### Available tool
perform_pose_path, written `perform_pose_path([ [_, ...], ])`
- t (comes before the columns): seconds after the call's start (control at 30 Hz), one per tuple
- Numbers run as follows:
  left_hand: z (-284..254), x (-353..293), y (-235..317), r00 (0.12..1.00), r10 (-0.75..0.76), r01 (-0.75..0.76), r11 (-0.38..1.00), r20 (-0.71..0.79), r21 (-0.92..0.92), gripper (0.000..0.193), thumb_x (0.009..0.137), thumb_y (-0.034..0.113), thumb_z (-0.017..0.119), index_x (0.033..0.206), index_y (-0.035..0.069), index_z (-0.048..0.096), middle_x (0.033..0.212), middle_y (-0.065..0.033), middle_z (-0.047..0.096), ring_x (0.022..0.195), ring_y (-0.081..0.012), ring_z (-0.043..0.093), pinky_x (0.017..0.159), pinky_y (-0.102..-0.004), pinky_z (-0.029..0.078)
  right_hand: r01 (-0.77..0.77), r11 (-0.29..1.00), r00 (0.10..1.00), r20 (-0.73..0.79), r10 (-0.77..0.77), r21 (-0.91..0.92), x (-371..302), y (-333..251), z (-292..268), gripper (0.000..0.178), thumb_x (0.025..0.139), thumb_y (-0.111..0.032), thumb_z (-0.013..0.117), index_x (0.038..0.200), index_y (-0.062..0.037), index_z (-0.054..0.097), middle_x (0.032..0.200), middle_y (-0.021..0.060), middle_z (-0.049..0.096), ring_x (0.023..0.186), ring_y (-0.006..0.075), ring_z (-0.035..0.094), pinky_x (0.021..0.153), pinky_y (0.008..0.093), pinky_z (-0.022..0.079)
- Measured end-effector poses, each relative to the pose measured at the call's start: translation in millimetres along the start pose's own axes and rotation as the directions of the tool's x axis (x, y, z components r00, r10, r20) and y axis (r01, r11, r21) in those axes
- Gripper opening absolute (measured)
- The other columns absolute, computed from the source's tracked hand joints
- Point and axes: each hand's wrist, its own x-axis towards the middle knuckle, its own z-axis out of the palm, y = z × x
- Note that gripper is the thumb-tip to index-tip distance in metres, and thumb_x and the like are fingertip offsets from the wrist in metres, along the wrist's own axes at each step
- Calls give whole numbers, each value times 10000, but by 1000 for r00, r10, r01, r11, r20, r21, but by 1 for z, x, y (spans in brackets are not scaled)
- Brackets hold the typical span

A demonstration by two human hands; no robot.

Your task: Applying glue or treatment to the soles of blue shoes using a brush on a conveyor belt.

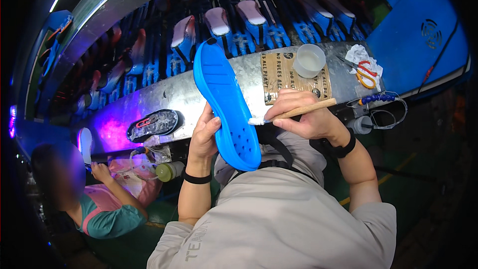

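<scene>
A bright blue shoe sole (224, 92) stands tilted in front of me, its hollow inner side with ridges and small holes showing. My left hand (203, 132) grips it by its left edge, thumb on the rim. In my right hand (304, 115) is a brush (311, 108) with a wooden handle, held in closed fingers. Its white bristle tip is at the sole's right edge, near the holed part; whether it touches cannot be made out. Just beyond my right hand, a translucent cup (309, 61) with pale liquid rests on a piece of printed cardboard (271, 77).
Scissors (367, 75) with red and orange handles lie by crumpled white paper (359, 54). A dark sole (153, 125) lies on the metal bench (194, 114). Behind runs a rack of shoe uppers (218, 22) on blue holders. A person (112, 209) works at the left, holding a light sole.
</scene>
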Motion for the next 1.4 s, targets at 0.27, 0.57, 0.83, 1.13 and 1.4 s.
perform_pose_path([
  [0.27,7,-7,3,997,-51,50,999,55,21,902,905,285,733,1598,0,232,1469,-188,508,1302,-280,572,1089,-412,486,-60,998,924,-378,62,18,22,19,3,163,930,-85,692,1057,7,737,955,98,728,838,181,679,749,310,527],
  [0.57,6,-12,-7,992,-96,98,995,80,-19,890,920,313,717,1593,-18,236,1482,-187,500,1308,-282,569,1086,-415,492,-78,997,894,-444,63,-14,37,45,12,167,923,-96,700,1056,-1,737,931,97,722,849,191,674,773,322,524],
  [0.83,17,-16,2,985,-105,173,690,139,-703,719,1059,385,496,1569,-56,247,1458,-325,446,1239,-403,577,968,-476,579,0,1000,782,-623,-19,-30,28,48,16,172,939,-70,669,1082,10,721,963,113,712,878,212,664,792,321,522],
  [1.13,-10,-14,3,950,148,171,490,275,-855,700,1027,292,594,1553,-42,274,1442,-295,431,1117,-335,606,853,-419,567,-219,962,804,-589,85,-161,-5,97,47,206,922,-39,670,1120,-2,716,998,152,702,867,307,678,752,361,531],
  [1.4,-27,-4,31,990,82,31,653,112,-757,737,1047,454,453,1589,-3,252,1533,-328,386,1354,-474,486,996,-600,519,-212,928,856,-517,25,-308,-24,121,65,237,900,-30,686,1132,-2,727,1018,169,707,914,345,689,799,391,555],
])
